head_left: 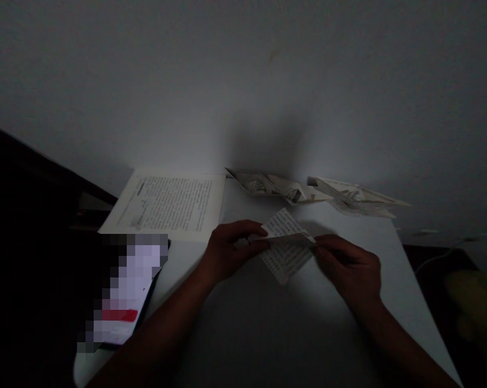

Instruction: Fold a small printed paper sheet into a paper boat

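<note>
A small folded sheet of printed paper (286, 258), diamond-shaped with a crease across its middle, is held between both hands over the white table. My left hand (231, 249) pinches its left corner between thumb and fingers. At the opposite corner, my right hand (350, 267) has its fingertips closed on the paper. Behind the hands lie folded paper boats (259, 183) made from printed pages, with another folded paper boat (354, 195) to their right.
Printed pages (174, 205) lie flat at the back left. A phone (126, 291) with a lit, partly blurred screen rests at the table's left edge. A grey wall (243, 81) rises behind the table (397, 312). A yellowish object (475, 302) sits beyond the right edge.
</note>
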Tool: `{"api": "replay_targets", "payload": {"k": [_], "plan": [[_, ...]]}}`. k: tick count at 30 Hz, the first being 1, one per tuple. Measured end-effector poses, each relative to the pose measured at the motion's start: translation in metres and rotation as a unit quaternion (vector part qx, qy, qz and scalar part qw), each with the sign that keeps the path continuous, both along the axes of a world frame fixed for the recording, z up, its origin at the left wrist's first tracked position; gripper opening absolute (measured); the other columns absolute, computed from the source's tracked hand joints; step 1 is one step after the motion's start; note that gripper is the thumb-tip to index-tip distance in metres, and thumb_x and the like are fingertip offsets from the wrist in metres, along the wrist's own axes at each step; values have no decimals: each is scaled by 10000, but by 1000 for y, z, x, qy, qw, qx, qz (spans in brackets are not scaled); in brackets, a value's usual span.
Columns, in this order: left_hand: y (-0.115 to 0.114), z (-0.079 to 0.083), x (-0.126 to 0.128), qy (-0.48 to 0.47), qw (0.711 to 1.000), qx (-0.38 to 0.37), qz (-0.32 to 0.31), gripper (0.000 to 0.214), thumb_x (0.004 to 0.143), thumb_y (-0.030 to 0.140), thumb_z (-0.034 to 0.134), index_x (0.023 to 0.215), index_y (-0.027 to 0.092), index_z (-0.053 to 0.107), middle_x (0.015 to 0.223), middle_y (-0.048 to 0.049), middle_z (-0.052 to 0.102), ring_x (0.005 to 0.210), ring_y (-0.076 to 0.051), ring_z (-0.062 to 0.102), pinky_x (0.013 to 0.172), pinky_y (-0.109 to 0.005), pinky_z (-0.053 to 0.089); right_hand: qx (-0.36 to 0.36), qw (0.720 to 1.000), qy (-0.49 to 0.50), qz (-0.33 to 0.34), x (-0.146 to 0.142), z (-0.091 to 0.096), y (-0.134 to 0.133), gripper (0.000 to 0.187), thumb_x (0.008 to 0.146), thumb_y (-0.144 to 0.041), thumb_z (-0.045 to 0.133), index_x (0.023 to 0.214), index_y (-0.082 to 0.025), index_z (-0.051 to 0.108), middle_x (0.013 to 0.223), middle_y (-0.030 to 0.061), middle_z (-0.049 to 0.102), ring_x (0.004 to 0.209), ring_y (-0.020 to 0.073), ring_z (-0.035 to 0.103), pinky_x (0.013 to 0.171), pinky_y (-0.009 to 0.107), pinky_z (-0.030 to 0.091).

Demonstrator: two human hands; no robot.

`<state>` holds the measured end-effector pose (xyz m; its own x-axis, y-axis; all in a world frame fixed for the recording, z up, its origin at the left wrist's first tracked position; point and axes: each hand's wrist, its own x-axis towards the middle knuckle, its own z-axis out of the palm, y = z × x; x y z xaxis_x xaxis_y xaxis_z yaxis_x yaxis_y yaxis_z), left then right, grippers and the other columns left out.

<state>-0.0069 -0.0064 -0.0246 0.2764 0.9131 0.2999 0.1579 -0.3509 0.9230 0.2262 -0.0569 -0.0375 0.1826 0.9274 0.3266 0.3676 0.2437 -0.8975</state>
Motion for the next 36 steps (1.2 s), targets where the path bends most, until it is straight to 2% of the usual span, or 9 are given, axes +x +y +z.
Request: {"api": "replay_targets", "payload": {"k": [2, 4, 8, 14, 22, 29, 36], "plan": [[0, 2, -2, 11, 1000, 14, 9, 84, 728, 236, 738, 791, 183, 729, 853, -41, 753, 765, -154, 704, 696, -239, 572, 18, 1000, 14, -1, -1, 2, -1, 142, 695, -152, 748, 782, -266, 752, 790, -9, 751, 704, 140, 700, 632, 219, 570], [1, 3, -3, 12, 999, 16, 26, 96, 722, 224, 739, 812, 189, 743, 878, -46, 762, 740, -154, 710, 666, -236, 578, 40, 999, 22, -7, -2, 4, -1, 169, 675, -129, 755, 772, -268, 754, 780, -7, 752, 716, 152, 705, 644, 236, 579], [2, 5, -3, 13, 999, -4, 41, 85, 721, 210, 738, 803, 195, 756, 750, -26, 762, 619, -135, 699, 574, -211, 568, 59, 997, 20, -36, -1, 5, -3, 199, 667, -117, 756, 789, -274, 757, 770, -10, 753, 698, 151, 704, 626, 239, 580], [1, 2, -2, -29, 998, -5, 60, 52, 696, 182, 764, 733, 218, 752, 724, 6, 755, 656, -113, 702, 606, -172, 554, 37, 998, 27, -39, 1, 2, -2, 174, 687, -122, 751, 783, -268, 758, 792, -10, 761, 703, 144, 709, 643, 236, 586], [-2, 3, 4, -72, 992, -73, 79, 60, 700, 197, 749, 648, 182, 725, 694, -19, 731, 638, -123, 673, 591, -210, 544, 10, 997, 78, 0, -5, 10, -2, 151, 734, -114, 712, 745, -260, 745, 800, -7, 749, 706, 129, 697, 612, 215, 568], [-3, 2, 7, -75, 988, -95, 91, 106, 702, 228, 743, 625, 166, 703, 667, -27, 711, 620, -130, 647, 573, -233, 528, -33, 989, 147, -4, -4, -2, 0, 70, 739, -175, 727, 734, -244, 743, 834, 35, 738, 752, 170, 685, 664, 301, 569], [-4, -1, 10, -60, 987, -99, 108, 101, 697, 228, 740, 629, 170, 693, 644, -15, 703, 605, -128, 644, 565, -228, 525, -36, 984, 176, -8, -6, -6, 0, 65, 731, -178, 738, 712, -240, 736, 821, 24, 734, 752, 162, 677, 676, 290, 550]]}}
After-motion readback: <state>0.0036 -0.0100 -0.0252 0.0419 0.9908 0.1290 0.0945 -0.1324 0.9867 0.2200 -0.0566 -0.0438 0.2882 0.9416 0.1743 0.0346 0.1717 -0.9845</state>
